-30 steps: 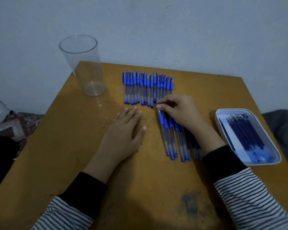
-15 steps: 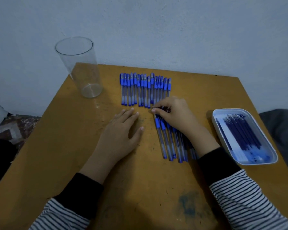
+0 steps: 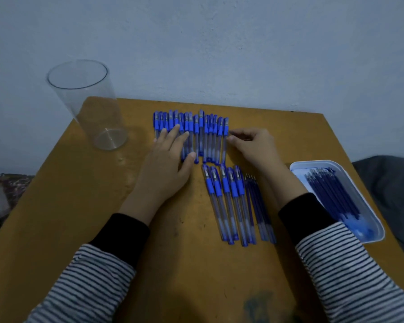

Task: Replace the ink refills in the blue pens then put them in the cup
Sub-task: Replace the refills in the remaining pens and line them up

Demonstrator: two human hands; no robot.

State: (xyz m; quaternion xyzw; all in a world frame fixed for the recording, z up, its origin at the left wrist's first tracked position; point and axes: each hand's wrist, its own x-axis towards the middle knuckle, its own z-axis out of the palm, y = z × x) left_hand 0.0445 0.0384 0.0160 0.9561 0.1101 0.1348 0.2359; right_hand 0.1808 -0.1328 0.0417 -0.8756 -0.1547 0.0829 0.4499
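Pressing my left hand flat, fingers straight, on the pens at upper centre. My right hand curls its fingers at that row's right end; whether they pinch a pen I cannot tell. The cup stands upper left.

On the worktop, the cup stands at the rear left. A rear row of pens lies at centre, and a front row of pens lies before it. Loose refills lie just right of the front row. The tray, at the right edge, holds more refills. The left hand rests on the rear row's left part. The right hand lies at its right end.
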